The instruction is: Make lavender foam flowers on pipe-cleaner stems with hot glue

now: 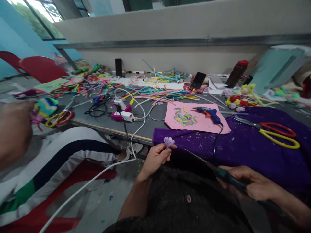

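Observation:
My left hand [155, 159] pinches a small lilac paper flower [168, 141] at the near edge of the purple cloth [255, 149]. My right hand [252, 186] grips the dark green handle of a pair of scissors [225, 176], whose thin blades point left toward the flower. Both hands are over my dark lap, just in front of the table. A blue glue gun [209, 113] lies on a pink sheet [194, 121] with small coloured paper bits.
Yellow-and-red scissors [274, 131] lie on the purple cloth. Coloured paper strips [157, 92], a power strip [122, 114] with white cables, a phone [198, 80], a dark bottle [236, 72] and paper flowers [239, 98] crowd the grey table. A person in a striped garment sits on a red chair at left.

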`<state>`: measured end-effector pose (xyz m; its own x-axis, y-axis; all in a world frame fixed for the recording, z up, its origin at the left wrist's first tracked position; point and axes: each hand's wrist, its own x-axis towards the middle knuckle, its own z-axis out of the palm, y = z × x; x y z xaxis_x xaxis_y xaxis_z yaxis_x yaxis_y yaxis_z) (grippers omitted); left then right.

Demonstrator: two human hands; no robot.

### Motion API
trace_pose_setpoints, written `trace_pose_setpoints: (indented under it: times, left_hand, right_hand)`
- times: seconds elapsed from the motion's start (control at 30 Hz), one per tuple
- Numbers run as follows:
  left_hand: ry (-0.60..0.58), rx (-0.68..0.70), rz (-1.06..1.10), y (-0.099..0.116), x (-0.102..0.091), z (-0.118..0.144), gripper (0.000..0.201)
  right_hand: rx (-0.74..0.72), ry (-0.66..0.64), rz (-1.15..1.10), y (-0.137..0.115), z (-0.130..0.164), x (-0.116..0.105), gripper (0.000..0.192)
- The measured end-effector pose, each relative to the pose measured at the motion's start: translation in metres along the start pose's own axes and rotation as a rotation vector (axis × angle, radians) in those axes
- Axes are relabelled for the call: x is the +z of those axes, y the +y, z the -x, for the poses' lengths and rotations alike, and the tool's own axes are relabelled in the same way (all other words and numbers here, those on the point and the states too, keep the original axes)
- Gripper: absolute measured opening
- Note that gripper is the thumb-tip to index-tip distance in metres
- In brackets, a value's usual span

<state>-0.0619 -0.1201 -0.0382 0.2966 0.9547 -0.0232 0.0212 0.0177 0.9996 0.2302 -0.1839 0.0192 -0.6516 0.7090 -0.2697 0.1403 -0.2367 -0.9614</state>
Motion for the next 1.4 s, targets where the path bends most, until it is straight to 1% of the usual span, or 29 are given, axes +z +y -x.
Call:
trace_pose_setpoints:
  times: [0.1, 0.2, 0.33, 0.4, 0.43, 0.5, 0.6, 0.7, 0.77, 0.83, 0.9, 0.97, 1.13, 1.2, 1.4]
  left_hand:
    - [0.006, -0.039, 0.176, 0.006, 0.0, -0.003, 0.035]
    - [0.005, -0.063, 0.262, 0.012, 0.0, -0.006, 0.033]
    - [-0.011, -0.066, 0.334, 0.019, 0.001, -0.013, 0.031]
    - [-0.014, -0.059, 0.349, 0.022, 0.003, -0.017, 0.03]
    - [-0.011, -0.049, 0.351, 0.024, 0.005, -0.019, 0.03]
    - [0.003, -0.015, 0.343, 0.028, 0.01, -0.022, 0.03]
    - [0.021, 0.048, 0.313, 0.036, 0.019, -0.026, 0.031]
    - [0.021, 0.073, 0.313, 0.043, 0.025, -0.028, 0.033]
    - [0.034, 0.073, 0.328, 0.046, 0.026, -0.029, 0.033]
    - [0.047, 0.077, 0.333, 0.048, 0.026, -0.03, 0.033]
    - [0.048, 0.084, 0.328, 0.049, 0.026, -0.032, 0.034]
    - [0.023, 0.085, 0.338, 0.05, 0.027, -0.032, 0.036]
    - [-0.136, 0.034, 0.434, 0.052, 0.03, -0.035, 0.04]
    - [-0.177, 0.0, 0.474, 0.052, 0.03, -0.037, 0.04]
    - [-0.22, -0.094, 0.545, 0.051, 0.027, -0.041, 0.036]
  right_hand:
    - [-0.04, 0.049, -0.002, 0.004, -0.003, 0.005, 0.044]
    - [-0.071, 0.092, 0.029, 0.006, -0.006, 0.008, 0.041]
    - [-0.124, 0.064, 0.132, 0.014, -0.01, 0.005, 0.038]
    - [-0.164, 0.051, 0.148, 0.019, -0.013, 0.004, 0.035]
    - [-0.188, 0.063, 0.127, 0.021, -0.015, 0.005, 0.034]
    - [-0.223, 0.138, 0.022, 0.023, -0.023, 0.011, 0.032]
    - [-0.24, 0.321, -0.231, 0.022, -0.045, 0.027, 0.032]
    - [-0.309, 0.391, -0.386, 0.02, -0.075, 0.04, 0.032]
    - [-0.332, 0.423, -0.42, 0.018, -0.09, 0.044, 0.033]
    - [-0.343, 0.441, -0.406, 0.018, -0.097, 0.044, 0.031]
    - [-0.343, 0.439, -0.359, 0.018, -0.097, 0.043, 0.03]
    - [-0.34, 0.439, -0.296, 0.018, -0.09, 0.041, 0.028]
    - [-0.345, 0.464, -0.169, 0.021, -0.075, 0.035, 0.024]
    - [-0.345, 0.462, -0.135, 0.024, -0.072, 0.033, 0.022]
    - [-0.343, 0.457, -0.094, 0.029, -0.065, 0.03, 0.019]
